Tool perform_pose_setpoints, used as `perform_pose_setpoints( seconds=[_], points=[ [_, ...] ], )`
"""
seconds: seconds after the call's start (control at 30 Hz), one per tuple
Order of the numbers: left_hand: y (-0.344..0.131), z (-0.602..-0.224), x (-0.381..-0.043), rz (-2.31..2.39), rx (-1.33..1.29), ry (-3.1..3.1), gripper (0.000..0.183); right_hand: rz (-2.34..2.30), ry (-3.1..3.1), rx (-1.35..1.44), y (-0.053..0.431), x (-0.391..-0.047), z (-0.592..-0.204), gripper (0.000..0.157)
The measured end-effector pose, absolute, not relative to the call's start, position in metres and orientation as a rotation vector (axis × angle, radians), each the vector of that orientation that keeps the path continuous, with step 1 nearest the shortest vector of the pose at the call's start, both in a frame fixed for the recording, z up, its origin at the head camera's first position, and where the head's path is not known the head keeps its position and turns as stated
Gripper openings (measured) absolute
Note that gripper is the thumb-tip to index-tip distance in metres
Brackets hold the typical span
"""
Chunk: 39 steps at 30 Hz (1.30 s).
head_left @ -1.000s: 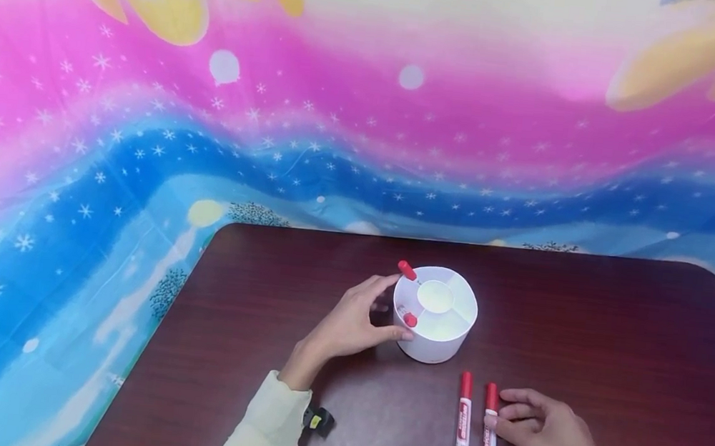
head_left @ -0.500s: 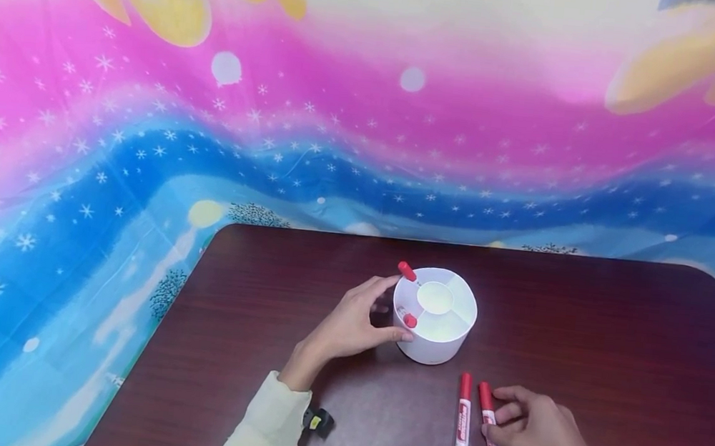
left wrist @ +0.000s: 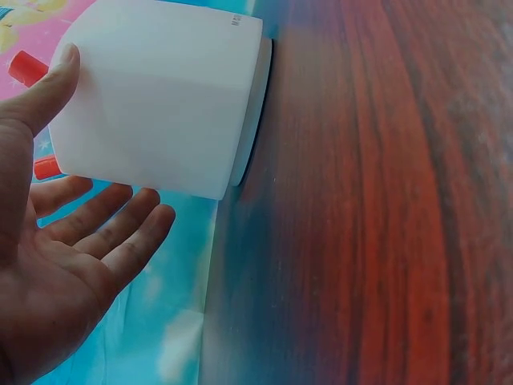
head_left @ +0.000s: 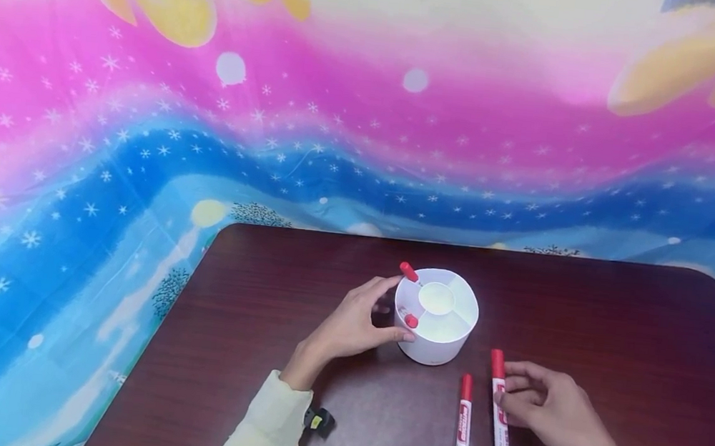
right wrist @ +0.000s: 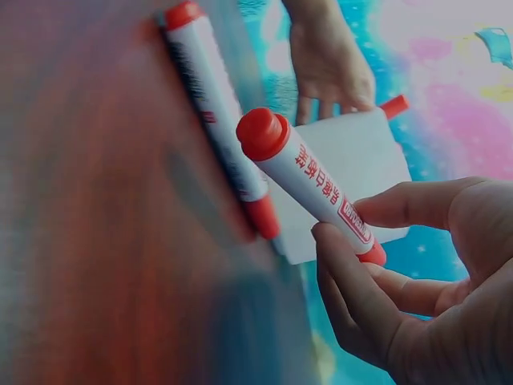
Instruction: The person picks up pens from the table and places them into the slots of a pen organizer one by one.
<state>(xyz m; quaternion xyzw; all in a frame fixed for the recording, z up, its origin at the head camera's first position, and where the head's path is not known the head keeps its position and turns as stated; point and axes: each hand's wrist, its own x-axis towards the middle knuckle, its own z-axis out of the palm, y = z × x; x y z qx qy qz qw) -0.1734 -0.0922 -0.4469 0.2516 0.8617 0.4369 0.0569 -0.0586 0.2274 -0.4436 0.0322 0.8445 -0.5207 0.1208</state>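
Note:
A white round pen holder [head_left: 441,349] with compartments stands on the table. Two red marker caps [head_left: 409,271] stick out of its left side. My left hand [head_left: 351,319] spans that side, thumb at the front wall and index finger near the back rim. In the left wrist view its fingers [left wrist: 100,212] look fairly straight, and the thumb touches the wall. My right hand [head_left: 549,407] pinches a red-capped marker [head_left: 499,427] between thumb and fingertips, red cap pointing away. The right wrist view shows this marker [right wrist: 317,184] held above the table. A second such marker [head_left: 463,434] lies just left of it.
The dark wooden table [head_left: 644,337] has rounded far corners. Behind it hangs a colourful cloth [head_left: 354,122] in pink and blue. A small black device [head_left: 319,421] is strapped at my left wrist, by the pale sleeve [head_left: 271,416].
My right hand has picked up the right-hand marker and moved it forward, towards the far side. The left hand, the pen holder and the other marker stay where they were.

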Motion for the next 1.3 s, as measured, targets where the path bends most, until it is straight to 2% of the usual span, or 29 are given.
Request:
perform_pose_setpoints(
  seconds=[0.4,0.87,1.3],
  points=[
    [-0.09,-0.447,-0.176,1.305,0.783,2.63,0.09,-1.661,2.479,-0.001,0.225,-0.08,-0.416,0.058],
    [-0.088,-0.447,-0.177,1.307,0.778,2.625,0.091,-1.838,2.492,-0.141,0.217,-0.108,-0.388,0.054],
    [-0.092,-0.451,-0.173,1.358,0.732,2.585,0.091,-2.064,2.391,-0.135,0.209,-0.127,-0.367,0.057]
  ],
)
